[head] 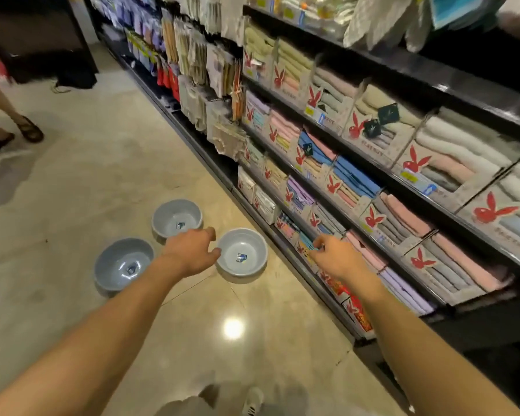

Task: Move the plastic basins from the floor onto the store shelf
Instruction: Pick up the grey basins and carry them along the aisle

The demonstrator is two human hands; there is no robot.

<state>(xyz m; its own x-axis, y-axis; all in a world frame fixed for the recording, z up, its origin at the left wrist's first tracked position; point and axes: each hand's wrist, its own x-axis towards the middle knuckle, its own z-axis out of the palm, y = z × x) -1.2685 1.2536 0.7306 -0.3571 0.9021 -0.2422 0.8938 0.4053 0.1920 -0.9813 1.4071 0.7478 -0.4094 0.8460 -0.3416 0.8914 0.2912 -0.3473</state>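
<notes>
1. Basins: three grey plastic ones sit on the floor (pixel 72 175), all upright and well apart from each other, none on the shelf yet.
2. The left hand (pixel 192 252) reaches forward with fingers loosely curled, thumb and fingers parted, holding nothing; its fingertips look to be at the near rim of the right basin (pixel 242 252), though actual contact cannot be told.
3. The right hand (pixel 335 258) is stretched out beside the shelf (pixel 294 253), fingers loosely bent and empty, near the bottom-row packets.
4. The right basin lies just ahead and to the right of the left hand, which is the nearer one; being round, it offers no long axis.
5. Further out, the far basin (pixel 177 218) and left basin (pixel 123 263) show smooth, glossy walls, rolled rims and a small sticker inside.
6. Folded towels (pixel 451 163) in cardboard trays fill the shelf rows.
</notes>
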